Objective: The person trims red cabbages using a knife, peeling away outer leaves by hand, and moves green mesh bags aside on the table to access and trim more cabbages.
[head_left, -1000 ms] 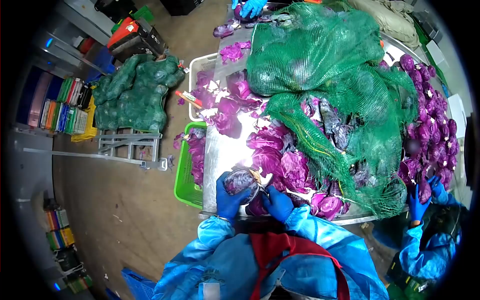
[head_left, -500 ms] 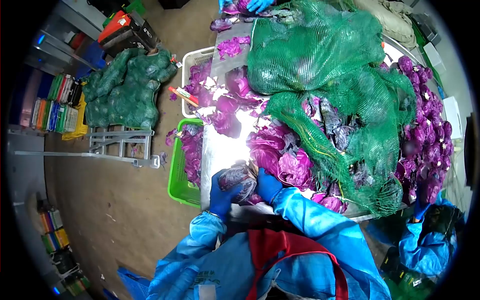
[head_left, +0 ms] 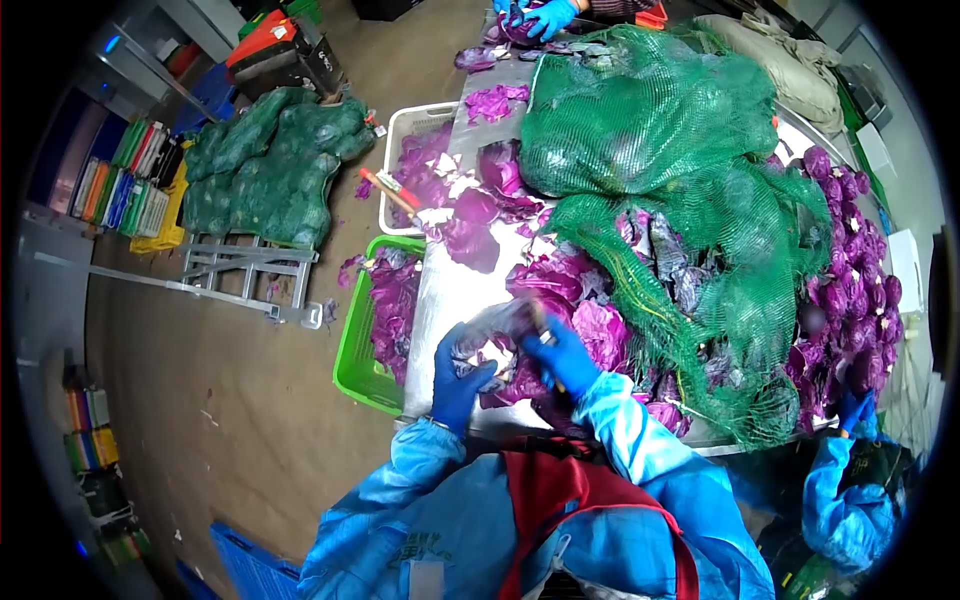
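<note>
My left hand (head_left: 456,382) is wrapped around a red cabbage (head_left: 492,352) above the near edge of the metal table, with its pale cut stem facing up. My right hand (head_left: 562,358), also blue-gloved, is closed at the cabbage's right side. A tan, motion-smeared piece shows at its fingers; I cannot tell what it is. Between the hands, a dark outer part of the cabbage is blurred. Loose purple cabbage leaves (head_left: 600,335) lie beside the right hand. Farther up the table, a red-orange handled tool (head_left: 390,190) lies by more leaves.
A green mesh sack (head_left: 640,120) covers the table's right side, with piled red cabbages (head_left: 850,290) beyond. Green (head_left: 350,345) and white (head_left: 388,165) baskets of leaves stand left. A co-worker's gloved hands (head_left: 540,18) handle cabbage at the top; another person's sleeve (head_left: 845,505) is lower right.
The cabbage has turned so its pale stem end shows. My right hand has shifted slightly right and is at the cabbage's blurred outer part. The whole view has shifted a little.
</note>
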Tool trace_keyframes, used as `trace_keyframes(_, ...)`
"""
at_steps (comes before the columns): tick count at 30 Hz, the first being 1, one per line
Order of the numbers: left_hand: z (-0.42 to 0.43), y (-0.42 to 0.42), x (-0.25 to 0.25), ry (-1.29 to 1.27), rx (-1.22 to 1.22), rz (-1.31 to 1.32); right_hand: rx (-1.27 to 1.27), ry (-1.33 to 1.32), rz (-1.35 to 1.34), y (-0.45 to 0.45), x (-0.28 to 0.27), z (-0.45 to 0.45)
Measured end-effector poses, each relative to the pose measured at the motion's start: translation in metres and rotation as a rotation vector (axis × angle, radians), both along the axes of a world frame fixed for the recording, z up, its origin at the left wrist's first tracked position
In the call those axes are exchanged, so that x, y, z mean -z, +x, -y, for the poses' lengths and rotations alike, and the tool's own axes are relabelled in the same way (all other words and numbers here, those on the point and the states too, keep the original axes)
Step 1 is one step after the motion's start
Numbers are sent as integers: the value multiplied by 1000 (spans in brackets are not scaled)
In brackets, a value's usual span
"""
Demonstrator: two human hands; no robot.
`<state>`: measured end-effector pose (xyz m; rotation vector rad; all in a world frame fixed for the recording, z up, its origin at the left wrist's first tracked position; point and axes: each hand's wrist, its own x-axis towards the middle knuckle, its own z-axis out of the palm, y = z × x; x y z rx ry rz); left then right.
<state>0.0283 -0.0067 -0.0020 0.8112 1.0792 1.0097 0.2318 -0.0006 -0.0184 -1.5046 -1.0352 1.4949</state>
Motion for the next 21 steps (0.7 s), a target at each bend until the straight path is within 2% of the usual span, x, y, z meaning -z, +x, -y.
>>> trace_keyframes(1,0,-1,1,35,-12,-22,104,-352,-127,12,-5,-10)
trace_keyframes(2,-2,-1,4,71,-26,-41,428,-247,-174,9,-10,-13)
trace_keyframes(5,8,3,22,76,-156,-12,46,-144,136,9,-37,13)
trace_keyframes(6,8,6,17,80,-177,-49,-56,79,136,-2,-25,23)
trace_keyframes(7,9,7,19,96,-180,-39,-217,40,248,-13,-45,24)
trace_keyframes(9,9,11,26,130,-191,-14,-285,131,280,-27,-35,21)
trace_keyframes(13,10,12,21,146,-238,-40,-324,217,257,-32,-27,13)
trace_keyframes(17,5,20,30,183,-258,-247,-238,184,273,-28,-6,4)
trace_keyframes(18,2,20,30,179,-240,-303,-123,214,214,-28,0,-7)
trace_keyframes(19,-1,20,30,178,-222,-359,-17,-208,-9,-18,1,-12)
trace_keyframes(21,2,16,32,261,-184,-412,-15,-187,-47,-10,6,-18)
